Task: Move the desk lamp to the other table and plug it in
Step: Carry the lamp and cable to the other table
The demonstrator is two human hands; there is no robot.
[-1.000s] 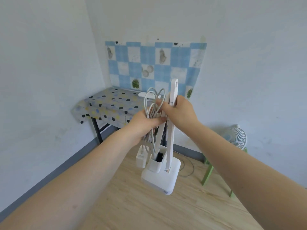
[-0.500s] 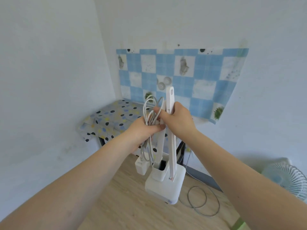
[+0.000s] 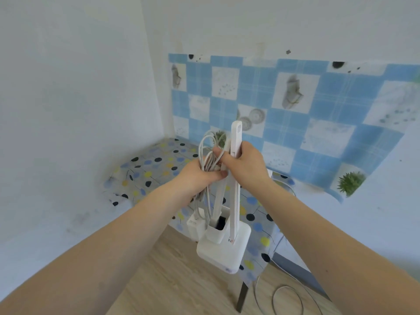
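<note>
Desk lamp [image 3: 229,223] hanging in air, folded upright, square base just over near edge of dotted table [image 3: 159,164]. Right hand [image 3: 244,165] wrapping fingers closed around lamp arm. Left hand [image 3: 200,176] clenching bundled cord [image 3: 208,155], fingers pressed together; adapter [image 3: 193,225] dangling below. Versus 1 s ago, table looming much nearer, filling far-left corner; carry nearly ending. Judging next: setting base down, freeing cord. White cable [image 3: 286,298] looping on floor, near right; socket not showing.

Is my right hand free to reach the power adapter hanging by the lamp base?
Probably not yet: the right hand grips the folded desk lamp, while the left hand holds the bundled cord. The power adapter dangles unobstructed below.
</note>
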